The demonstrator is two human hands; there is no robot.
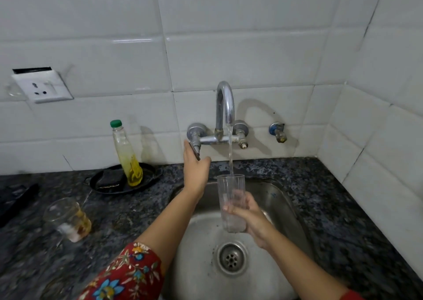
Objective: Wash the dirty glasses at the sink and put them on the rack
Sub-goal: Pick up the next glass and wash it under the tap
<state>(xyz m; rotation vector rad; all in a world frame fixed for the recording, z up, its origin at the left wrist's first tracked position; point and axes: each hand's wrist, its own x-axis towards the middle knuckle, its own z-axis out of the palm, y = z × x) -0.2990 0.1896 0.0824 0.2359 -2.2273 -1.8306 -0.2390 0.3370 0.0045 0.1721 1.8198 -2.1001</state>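
My right hand (248, 217) grips a clear tall glass (231, 185) upright over the steel sink (283, 203). A thin stream of water runs from the curved chrome tap (225, 103) straight into the glass. My left hand (195, 169) reaches up to the tap's left handle (194, 147), with fingers and thumb on either side of the lever. A second glass (68, 218) with yellowish dregs stands on the dark granite counter (114, 219) to the left of the sink. No rack is in view.
A bottle with a green cap (126, 153) and yellow liquid stands on a black dish (107, 180) with a dark scrub pad behind the sink's left side. A wall socket (42, 87) sits upper left. White tiled walls close off the back and right.
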